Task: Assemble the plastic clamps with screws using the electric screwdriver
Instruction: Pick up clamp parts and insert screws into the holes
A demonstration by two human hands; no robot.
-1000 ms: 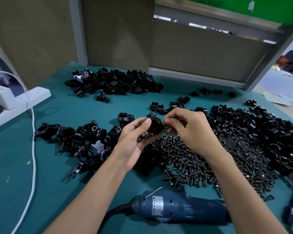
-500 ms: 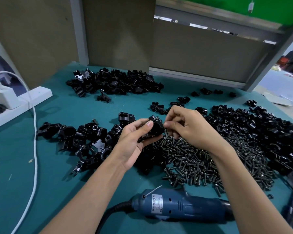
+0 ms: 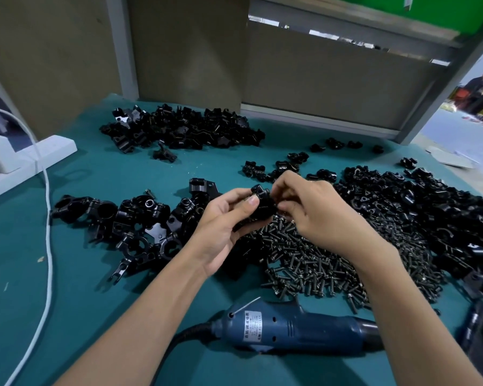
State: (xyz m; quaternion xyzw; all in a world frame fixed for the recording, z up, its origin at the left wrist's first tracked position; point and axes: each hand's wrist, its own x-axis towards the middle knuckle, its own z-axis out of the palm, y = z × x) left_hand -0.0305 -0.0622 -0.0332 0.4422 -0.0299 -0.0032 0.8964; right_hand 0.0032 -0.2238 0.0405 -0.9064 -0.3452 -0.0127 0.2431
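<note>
Clamp (image 3: 262,208) in closed left grip (image 3: 223,227), apparently.

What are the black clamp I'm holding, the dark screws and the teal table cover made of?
Black moulded clamp: likely plastic, semi-gloss; soft highlights, rounded edges. Pile of dark screws: probably metal, dark-coated; small sharp glints. Teal table cover: matte, possibly rubber or felt mat; no reflections, so uncertain.

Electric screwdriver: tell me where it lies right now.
In the head view the electric screwdriver lies on its side on the green table at bottom centre, just on the person's side of the screw pile.
</note>
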